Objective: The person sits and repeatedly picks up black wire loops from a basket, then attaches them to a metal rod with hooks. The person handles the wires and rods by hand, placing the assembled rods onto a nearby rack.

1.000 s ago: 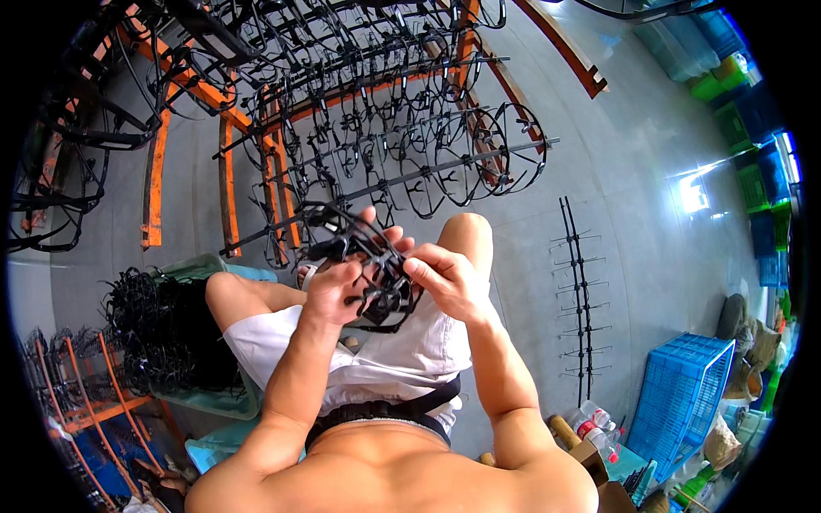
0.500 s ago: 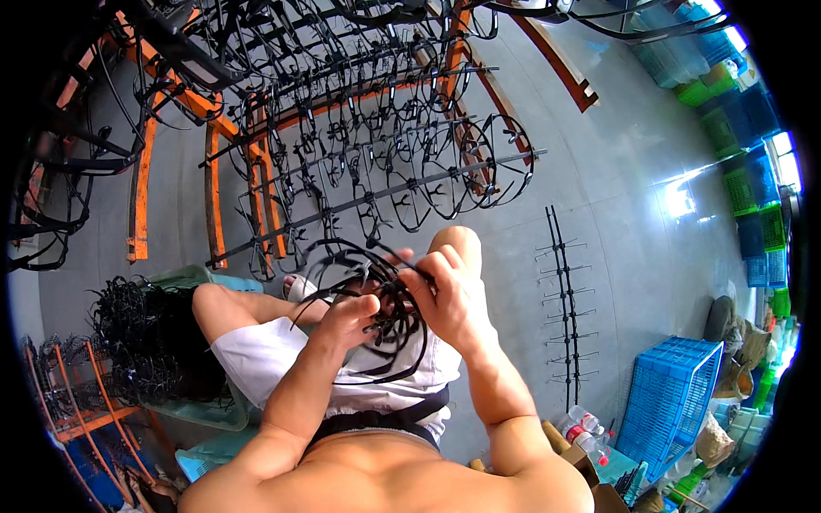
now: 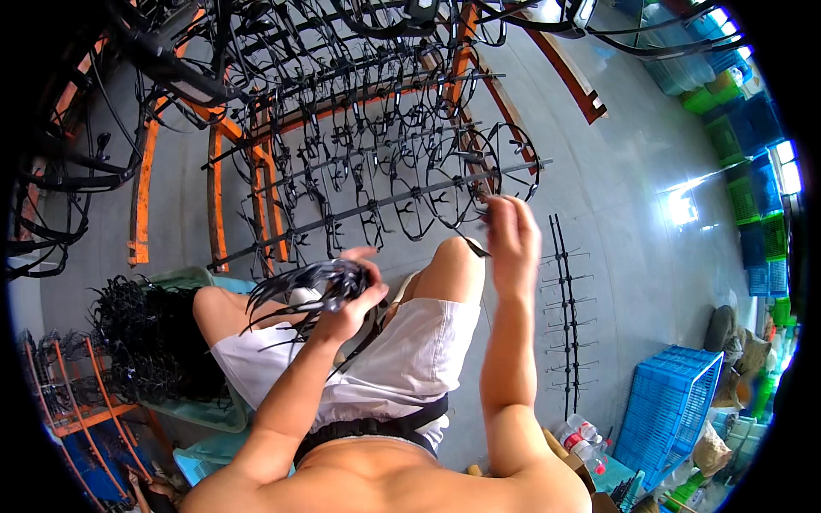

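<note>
The left hand (image 3: 349,312) carries a bunch of thin black pieces (image 3: 310,284), and its grip is closed around them near their right end. The bunch is in the air above the lap, over the pale shorts (image 3: 419,342) and beside the raised left thigh. Its long axis goes roughly sideways, from the palm toward the person's left, and it slopes a little down to the lower left of the view. The free ends point to the left and lower left, spreading like a fan, while a few strands hang below the hand toward the lap.

The pieces look slender, curved and glossy, with pale shine along the upper strands. Near the fingers they are crowded into a dark knot, so I cannot count them. Their tips are narrow and separate from each other.

The right hand (image 3: 516,239) is lifted above the right knee, near the right end of the front bar (image 3: 373,205) of the rack. Its fingers are bent and blurred, with something dark beside the fingertips; I cannot tell if the grip is narrow around it. Many black looped frames (image 3: 415,218) hang along the bar.
</note>
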Tool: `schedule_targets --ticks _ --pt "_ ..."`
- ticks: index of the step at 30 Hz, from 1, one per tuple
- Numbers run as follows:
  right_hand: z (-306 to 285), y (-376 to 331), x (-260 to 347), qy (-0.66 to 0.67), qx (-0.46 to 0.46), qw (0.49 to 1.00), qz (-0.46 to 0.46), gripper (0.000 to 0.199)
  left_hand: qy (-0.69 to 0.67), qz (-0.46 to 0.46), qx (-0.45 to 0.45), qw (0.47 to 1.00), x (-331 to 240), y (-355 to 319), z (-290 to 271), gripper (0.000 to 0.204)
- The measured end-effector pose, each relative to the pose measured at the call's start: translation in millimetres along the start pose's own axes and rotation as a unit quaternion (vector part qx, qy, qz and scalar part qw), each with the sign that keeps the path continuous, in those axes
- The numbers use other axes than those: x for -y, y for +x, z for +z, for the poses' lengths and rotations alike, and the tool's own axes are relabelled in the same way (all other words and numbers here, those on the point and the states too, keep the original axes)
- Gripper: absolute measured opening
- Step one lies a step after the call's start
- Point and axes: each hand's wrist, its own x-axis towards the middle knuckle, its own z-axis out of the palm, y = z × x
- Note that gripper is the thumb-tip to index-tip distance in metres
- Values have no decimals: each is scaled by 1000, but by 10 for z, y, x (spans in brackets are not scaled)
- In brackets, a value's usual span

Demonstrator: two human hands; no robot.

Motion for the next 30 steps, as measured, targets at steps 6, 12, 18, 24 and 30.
schedule_targets --ticks 6,12,18,24,30 --pt "629 639 -882 -64 22 998 18 24 190 33 -38 981 375 322 186 55" --pt "696 789 -942 146 77 973 162 24 151 21 -53 987 392 320 259 46" --pt "687 803 -846 173 104 961 188 25 186 17 -55 981 450 341 227 45" --pt "650 768 -873 209 130 952 183 25 120 -17 -56 991 334 368 248 45" --pt "414 545 -1121 245 153 950 115 25 -47 -67 -72 994 311 447 238 40"
